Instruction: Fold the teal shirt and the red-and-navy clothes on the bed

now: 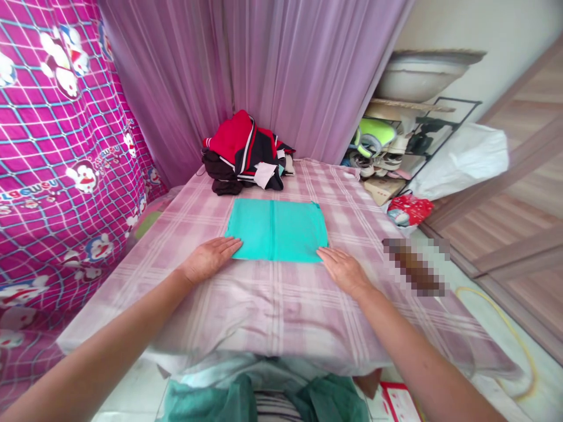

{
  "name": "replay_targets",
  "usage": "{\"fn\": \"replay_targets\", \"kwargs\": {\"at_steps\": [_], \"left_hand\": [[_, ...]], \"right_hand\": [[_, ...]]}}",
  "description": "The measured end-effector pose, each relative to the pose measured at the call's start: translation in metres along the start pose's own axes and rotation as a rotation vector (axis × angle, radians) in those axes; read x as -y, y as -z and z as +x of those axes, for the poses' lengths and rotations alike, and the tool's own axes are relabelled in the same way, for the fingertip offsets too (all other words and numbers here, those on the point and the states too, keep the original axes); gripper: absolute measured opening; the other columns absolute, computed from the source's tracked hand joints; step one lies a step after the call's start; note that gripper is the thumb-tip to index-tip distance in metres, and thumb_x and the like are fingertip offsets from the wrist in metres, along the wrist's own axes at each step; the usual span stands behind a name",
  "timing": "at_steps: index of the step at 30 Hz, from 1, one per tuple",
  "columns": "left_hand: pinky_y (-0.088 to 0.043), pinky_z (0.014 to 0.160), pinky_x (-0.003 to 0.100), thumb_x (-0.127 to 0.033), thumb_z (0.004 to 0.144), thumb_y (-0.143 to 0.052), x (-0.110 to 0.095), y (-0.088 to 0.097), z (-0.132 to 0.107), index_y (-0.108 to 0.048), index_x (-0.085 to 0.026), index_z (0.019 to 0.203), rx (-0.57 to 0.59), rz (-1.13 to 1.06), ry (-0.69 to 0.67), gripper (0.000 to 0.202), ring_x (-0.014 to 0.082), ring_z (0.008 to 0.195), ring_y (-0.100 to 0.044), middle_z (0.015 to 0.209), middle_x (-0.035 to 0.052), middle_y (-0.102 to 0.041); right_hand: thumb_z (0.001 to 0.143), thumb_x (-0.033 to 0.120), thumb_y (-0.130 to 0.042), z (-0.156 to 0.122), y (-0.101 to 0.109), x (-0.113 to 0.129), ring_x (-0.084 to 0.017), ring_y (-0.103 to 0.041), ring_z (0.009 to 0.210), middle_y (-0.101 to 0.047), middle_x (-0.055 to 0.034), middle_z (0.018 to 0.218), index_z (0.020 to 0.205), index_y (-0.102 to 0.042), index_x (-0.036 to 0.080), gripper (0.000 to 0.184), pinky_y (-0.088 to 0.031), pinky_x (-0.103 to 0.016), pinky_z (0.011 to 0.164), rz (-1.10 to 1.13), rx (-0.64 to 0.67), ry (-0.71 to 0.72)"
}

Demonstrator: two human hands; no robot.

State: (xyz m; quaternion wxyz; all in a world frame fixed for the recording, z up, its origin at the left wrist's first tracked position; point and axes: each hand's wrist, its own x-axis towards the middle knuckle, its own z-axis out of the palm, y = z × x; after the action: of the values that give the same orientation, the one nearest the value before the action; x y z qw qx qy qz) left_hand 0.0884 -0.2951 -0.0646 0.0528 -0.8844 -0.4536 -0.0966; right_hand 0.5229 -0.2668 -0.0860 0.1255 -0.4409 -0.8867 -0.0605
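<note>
Turquoise fabric (297,230) | flat, near-rectangular | darker line down middle

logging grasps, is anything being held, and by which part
Nothing looks held: the left hand and right hand lie flat, fingers at the near corners of the turquoise cloth.

Place: a room in a home, judging by its furnishings
Purple curtain (281,70): hangs in folds beyond the table (246,316)
Pink cartoon-print cloth (83,176): drapes down the left side
Plaid cloth (308,305): covers the table
Heaped clothes (231,140): lie at the table's far end
Shoes (389,161): sit near the pale wall (505,47)
Wood-grain panels (523,158): stand right, door or wardrobe unclear
Floor (127,387): pale tiles
</note>
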Motion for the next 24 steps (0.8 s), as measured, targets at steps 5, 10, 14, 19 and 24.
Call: {"fn": "replay_targets", "kwargs": {"at_steps": [5,10,14,19,24], "left_hand": [[-0.04,0.114,0.035,-0.021,0.096,-0.039,0.003,-0.001,-0.002,-0.058,-0.026,0.137,-0.029,-0.019,0.012,0.045,0.0161,0.13,-0.055,0.135,0.0056,-0.065],[-0.036,0.116,0.036,-0.02,0.095,-0.037,0.0,-0.001,-0.008,-0.055,-0.029,0.139,0.064,-0.005,0.051,0.048,0.0152,0.136,-0.048,0.141,0.002,-0.06],[-0.026,0.12,0.04,-0.014,0.088,-0.039,-0.005,0.011,-0.012,-0.053,-0.03,0.141,0.133,0.041,0.079,0.057,0.0174,0.139,-0.045,0.147,0.0014,-0.054],[-0.021,0.121,0.05,-0.01,0.085,-0.039,-0.023,0.036,0.012,-0.07,-0.031,0.118,0.096,0.037,0.163,0.05,0.0206,0.13,-0.055,0.13,0.0009,-0.068],[-0.024,0.121,0.049,-0.016,0.093,-0.034,-0.055,0.035,0.078,-0.059,-0.028,0.135,-0.076,-0.049,0.29,0.05,0.0199,0.135,-0.05,0.145,0.0025,-0.056]], "right_hand": [[0.094,0.009,-0.039,0.002,0.004,0.008,-0.021,-0.066,0.114,-0.069,-0.0088,0.127,0.125,-0.068,0.019,0.044,-0.048,-0.038,0.105,-0.023,0.012,-0.05],[0.096,0.018,-0.046,-0.004,0.0,0.014,-0.022,-0.067,0.113,-0.069,-0.0074,0.128,0.123,-0.069,0.022,0.036,-0.05,-0.04,0.103,0.006,0.004,-0.087],[0.096,0.034,-0.051,-0.002,0.013,0.02,-0.023,-0.067,0.112,-0.071,-0.0073,0.124,0.116,-0.073,0.023,0.031,-0.048,-0.04,0.102,0.02,-0.024,-0.086],[0.101,0.036,-0.036,0.038,0.045,0.039,-0.024,-0.068,0.106,-0.074,-0.0108,0.114,0.115,-0.072,0.018,0.043,-0.044,-0.038,0.1,0.0,-0.13,-0.282],[0.102,0.037,-0.033,0.104,0.042,0.075,-0.026,-0.051,0.132,-0.055,-0.0129,0.145,0.14,-0.055,0.017,0.048,-0.032,-0.046,0.111,0.037,-0.173,-0.372]]}}
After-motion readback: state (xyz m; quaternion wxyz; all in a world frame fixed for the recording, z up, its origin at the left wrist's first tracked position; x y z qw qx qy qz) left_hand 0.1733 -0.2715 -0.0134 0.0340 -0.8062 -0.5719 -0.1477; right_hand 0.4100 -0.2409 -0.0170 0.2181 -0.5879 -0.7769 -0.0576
